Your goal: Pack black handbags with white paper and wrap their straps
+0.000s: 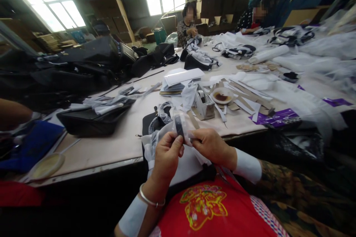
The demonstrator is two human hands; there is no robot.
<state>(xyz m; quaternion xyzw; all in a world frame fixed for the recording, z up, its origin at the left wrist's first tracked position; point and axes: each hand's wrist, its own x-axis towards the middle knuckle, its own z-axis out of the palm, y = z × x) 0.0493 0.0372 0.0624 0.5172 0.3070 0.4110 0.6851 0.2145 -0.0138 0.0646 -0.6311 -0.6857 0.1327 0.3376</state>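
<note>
My left hand [167,155] and my right hand [211,145] are close together above my lap, both pinched on a narrow black strap [179,125] wrapped in clear plastic film. The strap rises from a black bag part [155,122] covered in white wrapping at the table's near edge. My left wrist carries a silver bangle [150,200]. White sleeve covers sit on both forearms.
The long beige worktable [122,144] holds a black bag [89,120] at left, a small grey box [204,105], a glue dish [221,96], white paper strips and purple sheets [275,117]. Two people sit at the far end. A yellowish dish [47,164] lies near left.
</note>
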